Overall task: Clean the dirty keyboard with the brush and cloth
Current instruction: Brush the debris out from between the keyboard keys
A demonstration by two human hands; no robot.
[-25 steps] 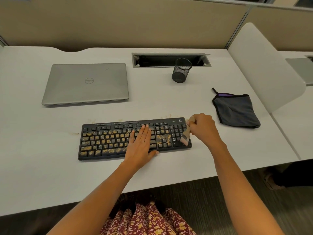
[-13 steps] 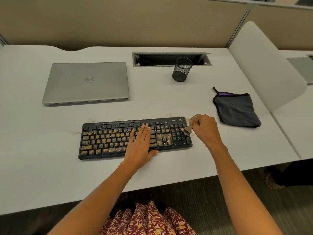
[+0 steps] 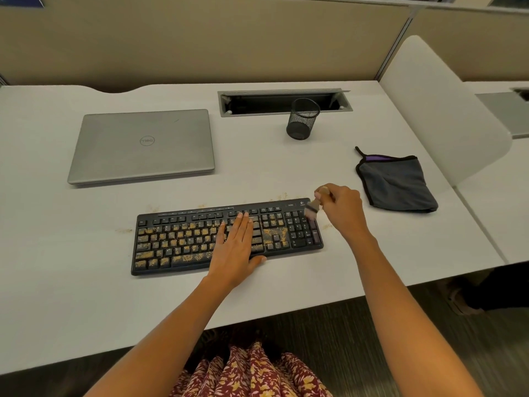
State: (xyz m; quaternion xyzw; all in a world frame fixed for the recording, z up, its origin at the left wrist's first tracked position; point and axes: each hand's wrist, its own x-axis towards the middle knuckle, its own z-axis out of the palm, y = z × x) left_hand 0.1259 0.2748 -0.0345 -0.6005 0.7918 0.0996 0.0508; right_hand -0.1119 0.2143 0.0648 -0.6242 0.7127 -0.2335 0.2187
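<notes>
Right hand (image 3: 342, 210) fingers pinch a wooden brush (image 3: 312, 206) at the grit-speckled keyboard (image 3: 177, 239); left hand (image 3: 236, 247) lies flat, fingers straight.

keyboard: black keyboard (image 3: 183, 242) lies flat on the white desk (image 3: 71, 296), long side left to right; yellowish crumbs cover its left and middle keys, few on the number pad.
left hand: left hand (image 3: 236, 247) lies flat on the middle keys, fingers straight and together, thumb at the near edge.
right hand: right hand (image 3: 340, 209) grips a small wooden-handled brush (image 3: 313, 206) over the keyboard's far right corner, bristles blurred.
cloth: folded grey cloth (image 3: 396, 183) lies right of the keyboard, apart from it.
laptop: closed silver laptop (image 3: 141, 146) at far left.
pen cup: black mesh pen cup (image 3: 302, 118) stands by the cable slot (image 3: 257, 103).
crumbs on desk: scattered beside the keyboard's edges.
</notes>
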